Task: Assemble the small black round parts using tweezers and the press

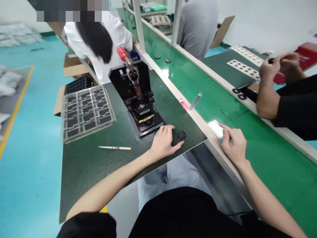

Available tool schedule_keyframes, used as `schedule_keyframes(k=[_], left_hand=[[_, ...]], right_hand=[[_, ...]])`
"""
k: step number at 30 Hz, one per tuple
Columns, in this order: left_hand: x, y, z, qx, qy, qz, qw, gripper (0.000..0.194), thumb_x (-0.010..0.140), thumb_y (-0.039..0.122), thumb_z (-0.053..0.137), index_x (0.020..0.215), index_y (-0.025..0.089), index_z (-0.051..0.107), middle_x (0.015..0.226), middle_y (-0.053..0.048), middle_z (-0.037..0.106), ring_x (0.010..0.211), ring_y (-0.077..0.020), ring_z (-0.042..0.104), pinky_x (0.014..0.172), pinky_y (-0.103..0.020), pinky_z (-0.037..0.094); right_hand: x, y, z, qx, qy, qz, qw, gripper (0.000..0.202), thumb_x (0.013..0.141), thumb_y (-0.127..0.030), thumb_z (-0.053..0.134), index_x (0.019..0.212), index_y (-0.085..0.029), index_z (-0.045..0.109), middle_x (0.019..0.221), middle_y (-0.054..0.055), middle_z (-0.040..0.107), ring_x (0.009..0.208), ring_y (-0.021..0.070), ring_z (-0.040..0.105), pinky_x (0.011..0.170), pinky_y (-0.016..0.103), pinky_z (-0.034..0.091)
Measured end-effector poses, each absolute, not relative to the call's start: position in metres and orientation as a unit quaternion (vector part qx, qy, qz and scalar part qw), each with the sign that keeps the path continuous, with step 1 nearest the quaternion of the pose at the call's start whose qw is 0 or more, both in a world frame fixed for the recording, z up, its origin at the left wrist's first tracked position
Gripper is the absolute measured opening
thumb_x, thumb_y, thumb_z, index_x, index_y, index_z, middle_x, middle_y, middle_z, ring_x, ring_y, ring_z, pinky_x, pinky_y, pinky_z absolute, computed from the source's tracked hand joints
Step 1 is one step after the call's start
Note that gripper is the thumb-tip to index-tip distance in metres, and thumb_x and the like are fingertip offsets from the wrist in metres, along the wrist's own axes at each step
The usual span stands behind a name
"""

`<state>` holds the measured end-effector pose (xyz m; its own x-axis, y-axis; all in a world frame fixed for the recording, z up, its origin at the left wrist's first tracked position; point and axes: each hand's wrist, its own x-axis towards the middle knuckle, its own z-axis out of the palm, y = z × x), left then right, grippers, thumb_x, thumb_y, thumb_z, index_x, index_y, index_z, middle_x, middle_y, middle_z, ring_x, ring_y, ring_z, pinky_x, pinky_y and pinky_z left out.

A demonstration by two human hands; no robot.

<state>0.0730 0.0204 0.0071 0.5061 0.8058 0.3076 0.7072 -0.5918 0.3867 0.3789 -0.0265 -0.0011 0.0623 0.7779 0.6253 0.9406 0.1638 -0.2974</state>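
My left hand (163, 141) rests on the green tabletop (99, 175) with thumb and fingers spread. Between its thumb and fingertips, a small round black disc (181, 135) lies flat; the thumb is close to or touching its lower edge. My right hand (234, 142) is over the conveyor's near edge, thumb and forefinger pinched together. Right by those fingertips is a bright white rectangular piece (216, 129); whether they grip it I cannot tell. A black clamp fixture (146, 115) with a red-tipped lever (122, 53) stands just beyond my left hand. White tweezers (114, 147) lie to its left.
A clear tray (113, 115) of black parts sits on the table's left. Another pointed tool (195, 101) and a pink item (183, 103) lie by the rail. Black rings (239, 94) sit across the green conveyor (198, 82). Co-workers sit around; one's hands (274, 69) hold a black part.
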Motion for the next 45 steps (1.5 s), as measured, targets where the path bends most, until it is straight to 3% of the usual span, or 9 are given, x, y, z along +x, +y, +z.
schedule_keyframes(k=[2,5,10,13,16,20,24,42,45], left_hand=[[0.095,0.025,0.009,0.854,0.464,0.198,0.13,0.063,0.087,0.058,0.071,0.128,0.014,0.049,0.128,-0.017,0.064,0.121,-0.0339,0.059,0.101,-0.048,0.055],[0.108,0.028,0.011,0.852,0.46,0.177,0.173,0.044,0.093,0.045,0.066,0.122,0.015,0.053,0.121,-0.015,0.066,0.116,-0.0321,0.059,0.099,-0.047,0.055],[0.067,0.014,0.004,0.854,0.378,0.252,0.253,0.031,0.094,0.036,0.066,0.116,0.018,0.053,0.119,-0.012,0.067,0.113,-0.0279,0.058,0.102,-0.044,0.053],[0.034,-0.002,0.001,0.843,0.367,0.279,0.277,0.03,0.094,0.033,0.067,0.118,0.019,0.053,0.118,-0.01,0.068,0.111,-0.0267,0.057,0.101,-0.044,0.052],[0.012,-0.014,0.002,0.838,0.364,0.283,0.291,0.032,0.094,0.032,0.068,0.12,0.02,0.054,0.119,-0.009,0.068,0.112,-0.0261,0.058,0.101,-0.042,0.052],[0.001,-0.017,0.002,0.844,0.361,0.288,0.272,0.031,0.094,0.033,0.067,0.118,0.017,0.055,0.119,-0.011,0.067,0.112,-0.0271,0.058,0.101,-0.043,0.053],[-0.004,-0.015,0.0,0.843,0.362,0.29,0.27,0.032,0.093,0.034,0.069,0.117,0.018,0.055,0.121,-0.012,0.066,0.116,-0.0285,0.058,0.103,-0.045,0.053],[-0.006,-0.016,0.003,0.843,0.374,0.272,0.274,0.03,0.096,0.031,0.066,0.119,0.017,0.055,0.122,-0.013,0.065,0.116,-0.0288,0.057,0.103,-0.046,0.055],[-0.006,-0.016,0.003,0.841,0.38,0.269,0.273,0.031,0.095,0.032,0.066,0.12,0.017,0.054,0.122,-0.013,0.065,0.116,-0.0287,0.057,0.102,-0.047,0.055]], right_hand=[[0.381,-0.023,0.0,-0.617,-0.688,-0.098,0.368,0.037,0.105,-0.036,0.043,0.102,-0.018,0.075,0.075,0.007,0.067,0.063,0.0176,0.054,0.066,0.034,0.043],[0.379,-0.03,0.003,-0.629,-0.663,-0.093,0.396,0.037,0.105,-0.036,0.042,0.096,-0.018,0.073,0.083,0.009,0.073,0.067,0.018,0.06,0.068,0.033,0.046],[0.326,-0.044,0.009,-0.628,-0.613,0.095,0.471,0.035,0.105,-0.041,0.048,0.087,-0.019,0.07,0.088,0.009,0.074,0.075,0.0174,0.068,0.066,0.03,0.049],[0.268,-0.03,0.016,-0.547,-0.639,0.23,0.489,0.042,0.104,-0.041,0.051,0.072,-0.019,0.063,0.084,0.007,0.072,0.064,0.0129,0.062,0.058,0.027,0.046],[0.21,0.009,0.025,-0.473,-0.672,0.311,0.478,0.038,0.106,-0.042,0.048,0.087,-0.019,0.072,0.073,0.002,0.065,0.053,0.0097,0.052,0.053,0.026,0.043],[0.159,0.075,0.027,-0.379,-0.756,0.287,0.451,0.04,0.105,-0.045,0.05,0.083,-0.019,0.071,0.083,0.005,0.073,0.072,0.0145,0.065,0.067,0.028,0.051],[0.145,0.108,0.019,-0.363,-0.8,0.25,0.408,0.042,0.105,-0.045,0.049,0.075,-0.02,0.066,0.087,0.006,0.077,0.074,0.0161,0.068,0.069,0.029,0.052],[0.145,0.101,0.01,-0.374,-0.811,0.208,0.398,0.031,0.105,-0.035,0.049,0.092,-0.021,0.074,0.095,0.007,0.078,0.09,0.0196,0.073,0.083,0.033,0.057],[0.144,0.102,0.008,-0.386,-0.811,0.196,0.394,0.027,0.103,-0.034,0.054,0.091,-0.021,0.075,0.094,0.007,0.078,0.085,0.0186,0.071,0.079,0.031,0.056]])
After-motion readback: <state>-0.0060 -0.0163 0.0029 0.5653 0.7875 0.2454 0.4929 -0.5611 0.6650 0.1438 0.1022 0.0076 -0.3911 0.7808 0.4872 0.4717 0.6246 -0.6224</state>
